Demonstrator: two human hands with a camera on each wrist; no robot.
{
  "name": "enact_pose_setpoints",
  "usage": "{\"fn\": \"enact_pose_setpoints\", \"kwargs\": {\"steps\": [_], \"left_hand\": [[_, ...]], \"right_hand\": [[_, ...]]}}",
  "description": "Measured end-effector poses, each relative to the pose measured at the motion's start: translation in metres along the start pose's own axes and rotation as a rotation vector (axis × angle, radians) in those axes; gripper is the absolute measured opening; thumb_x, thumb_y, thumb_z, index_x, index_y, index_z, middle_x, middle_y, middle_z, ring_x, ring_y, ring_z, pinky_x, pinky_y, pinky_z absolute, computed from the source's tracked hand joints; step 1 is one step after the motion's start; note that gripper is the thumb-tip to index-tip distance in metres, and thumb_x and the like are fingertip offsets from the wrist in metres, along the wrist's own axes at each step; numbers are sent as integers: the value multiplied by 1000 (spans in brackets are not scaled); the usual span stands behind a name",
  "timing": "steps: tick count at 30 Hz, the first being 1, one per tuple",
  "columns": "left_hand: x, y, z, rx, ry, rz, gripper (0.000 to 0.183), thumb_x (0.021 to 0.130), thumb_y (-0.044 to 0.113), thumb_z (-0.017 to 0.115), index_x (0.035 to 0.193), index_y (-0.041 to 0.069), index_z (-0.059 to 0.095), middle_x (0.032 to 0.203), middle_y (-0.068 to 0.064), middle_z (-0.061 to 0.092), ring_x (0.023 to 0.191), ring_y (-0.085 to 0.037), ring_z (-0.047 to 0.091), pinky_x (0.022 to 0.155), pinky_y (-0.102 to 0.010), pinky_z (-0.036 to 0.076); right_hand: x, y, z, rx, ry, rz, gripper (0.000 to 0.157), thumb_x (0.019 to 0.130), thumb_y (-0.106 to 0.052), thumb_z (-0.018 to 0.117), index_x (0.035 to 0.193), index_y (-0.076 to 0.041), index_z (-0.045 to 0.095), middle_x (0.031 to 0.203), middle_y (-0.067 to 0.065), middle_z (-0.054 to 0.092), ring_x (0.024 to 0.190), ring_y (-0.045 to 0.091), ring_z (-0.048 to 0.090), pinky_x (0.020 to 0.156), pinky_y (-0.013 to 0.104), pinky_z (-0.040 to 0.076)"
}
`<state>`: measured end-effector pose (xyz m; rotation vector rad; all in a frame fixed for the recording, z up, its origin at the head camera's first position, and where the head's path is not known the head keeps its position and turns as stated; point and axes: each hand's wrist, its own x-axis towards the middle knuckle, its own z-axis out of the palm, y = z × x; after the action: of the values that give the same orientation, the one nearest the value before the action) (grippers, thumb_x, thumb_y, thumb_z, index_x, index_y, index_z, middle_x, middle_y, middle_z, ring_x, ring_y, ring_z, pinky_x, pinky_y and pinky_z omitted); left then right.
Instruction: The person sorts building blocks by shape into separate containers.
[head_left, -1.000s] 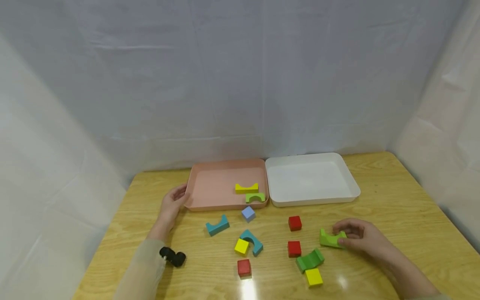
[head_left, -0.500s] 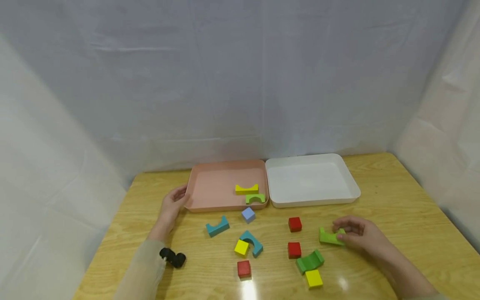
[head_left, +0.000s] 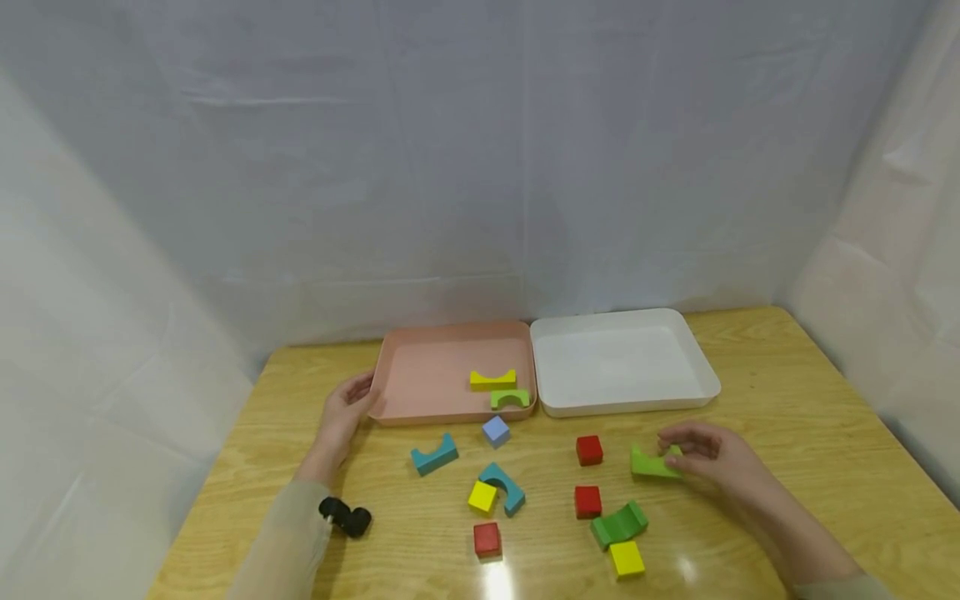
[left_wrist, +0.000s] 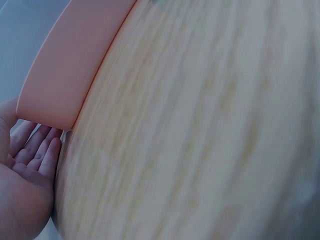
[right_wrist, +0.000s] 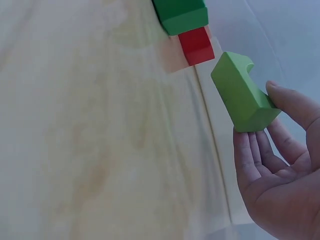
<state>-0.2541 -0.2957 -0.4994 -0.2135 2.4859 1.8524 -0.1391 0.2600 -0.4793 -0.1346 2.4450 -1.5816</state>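
My right hand [head_left: 720,458] pinches a light green arch block [head_left: 651,463] by one end between thumb and fingers. In the right wrist view the block [right_wrist: 241,92] is held above the table, its curved notch on the thumb side. At the left end of the pink tray [head_left: 420,354], my left hand [head_left: 345,412] grips the rim, thumb over the edge. The left wrist view has the fingers against the tray's outer wall [left_wrist: 65,75]. Inside that tray lie a yellow arch block [head_left: 493,382] and another light green arch block [head_left: 510,397].
A white tray [head_left: 626,367] adjoins the pink one. In front lie blue arch blocks [head_left: 435,455], a lavender cube [head_left: 496,431], several red cubes [head_left: 589,450], yellow cubes [head_left: 627,558] and a dark green curved block [head_left: 619,524]. A black device [head_left: 345,516] is at the left sleeve.
My right hand has raised the light green arch block and moved it slightly left and away from me. The left hand stays at the pink tray.
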Motion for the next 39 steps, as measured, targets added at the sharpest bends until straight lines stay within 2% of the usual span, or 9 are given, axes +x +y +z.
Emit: {"fn": "enact_pose_setpoints", "kwargs": {"steps": [5, 14, 23, 30, 38, 39], "left_hand": [[0, 0, -1, 5, -5, -6, 53, 111, 14, 58, 160, 0, 43, 165, -23, 43, 152, -35, 42, 90, 0, 41], [0, 0, -2, 4, -12, -8, 53, 111, 16, 58, 160, 1, 44, 165, -22, 43, 151, -34, 42, 88, 1, 41], [2, -1, -1, -9, -10, 7, 53, 110, 12, 57, 159, -2, 43, 163, -25, 45, 147, -33, 44, 90, 0, 43], [1, -1, -2, -21, -13, 4, 52, 111, 12, 56, 159, -1, 44, 163, -24, 46, 147, -32, 45, 90, 0, 44], [1, -1, -1, -12, -5, 10, 51, 111, 12, 57, 159, -1, 44, 163, -24, 46, 146, -31, 46, 91, 0, 43], [1, -1, -1, -9, -3, 10, 51, 111, 12, 57, 159, -1, 44, 162, -24, 47, 144, -28, 48, 91, 0, 43]], "right_hand": [[5, -9, 1, 15, -4, -35, 42, 100, -18, 76, 135, 4, 65, 129, 22, 72, 102, -3, 67, 88, 20, 59], [16, -22, 5, -36, -18, -20, 42, 100, -24, 76, 135, -2, 67, 132, 17, 72, 106, 0, 64, 89, 20, 56], [26, -31, 9, -5, -25, -95, 38, 101, -22, 75, 133, -2, 67, 127, 18, 72, 105, 2, 67, 88, 22, 60], [34, -39, 13, -3, -11, -77, 36, 101, -23, 75, 131, -4, 69, 131, 18, 71, 105, 5, 66, 88, 20, 58], [43, -47, 17, 18, -17, -109, 37, 101, -20, 75, 132, -1, 68, 132, 22, 70, 105, 5, 66, 88, 20, 59], [44, -47, 18, 20, -16, -108, 37, 101, -19, 75, 132, -1, 68, 131, 22, 70, 105, 6, 66, 88, 20, 59]]}}
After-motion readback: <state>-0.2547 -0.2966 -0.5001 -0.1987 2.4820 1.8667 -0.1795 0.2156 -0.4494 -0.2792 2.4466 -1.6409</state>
